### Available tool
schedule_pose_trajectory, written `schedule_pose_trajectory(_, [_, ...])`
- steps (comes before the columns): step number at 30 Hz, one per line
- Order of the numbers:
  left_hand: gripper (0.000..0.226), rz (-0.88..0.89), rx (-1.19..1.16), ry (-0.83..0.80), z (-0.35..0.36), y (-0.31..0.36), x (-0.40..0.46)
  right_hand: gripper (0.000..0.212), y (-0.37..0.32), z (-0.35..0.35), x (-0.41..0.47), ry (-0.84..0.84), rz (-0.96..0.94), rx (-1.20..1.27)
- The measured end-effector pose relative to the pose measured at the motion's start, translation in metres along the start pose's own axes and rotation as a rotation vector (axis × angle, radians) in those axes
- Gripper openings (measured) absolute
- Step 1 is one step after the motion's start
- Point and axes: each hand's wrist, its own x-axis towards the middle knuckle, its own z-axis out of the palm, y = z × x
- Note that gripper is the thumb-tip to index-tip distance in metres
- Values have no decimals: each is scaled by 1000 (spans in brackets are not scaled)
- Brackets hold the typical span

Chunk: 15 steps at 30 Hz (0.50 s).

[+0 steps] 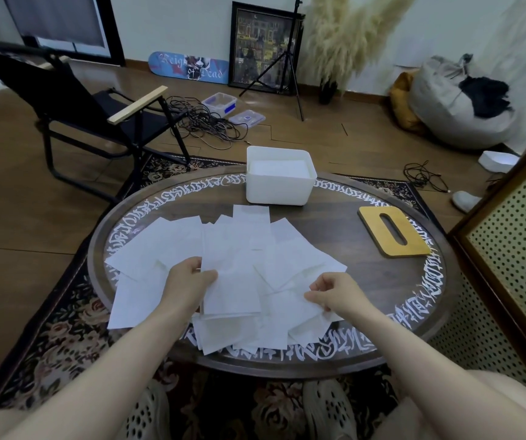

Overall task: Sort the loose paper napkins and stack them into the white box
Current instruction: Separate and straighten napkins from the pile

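Here, the loose paper napkins [233, 262] lie fanned across the near half of your round table [344, 236]: thin, white, flat rectangles overlapping at many angles, a few hanging past the near rim. Your left hand [188, 281] pinches 1 napkin by its left edge between thumb and curled fingers, the sheet standing slightly off the pile. Your right hand [334, 293] pinches the corner of another sheet on the right of the pile, fingertips bent in on the paper.

Beyond the napkins, at the far edge of the table, sits the white box [279, 185], a smooth rounded-corner rectangle, open on top, with a flat white stack inside. To its right, well apart, a wooden lid [393, 235] with 1 oblong slot lies flat on the tabletop.

The table is dark wood with a ring of white script round its rim. It stands on a dark floral rug [65, 319] over wood flooring. Farther off you have a black folding chair [74, 103] with pale wooden armrests, tangled cables [204, 122], a skateboard deck [188, 68] and a framed picture [263, 46] leaning on the wall, and feathery pampas grass [347, 33].
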Motion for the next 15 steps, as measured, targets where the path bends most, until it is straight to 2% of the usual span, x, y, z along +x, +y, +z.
schedule_pose_trajectory(6, [23, -4, 14, 0, 5, 1, 0, 14, 4, -17, -2, 61, 19, 42])
schedule_pose_trajectory(15, [24, -20, 5, -28, 20, 3, 0, 3, -2, -49, -18, 99, 6, 272])
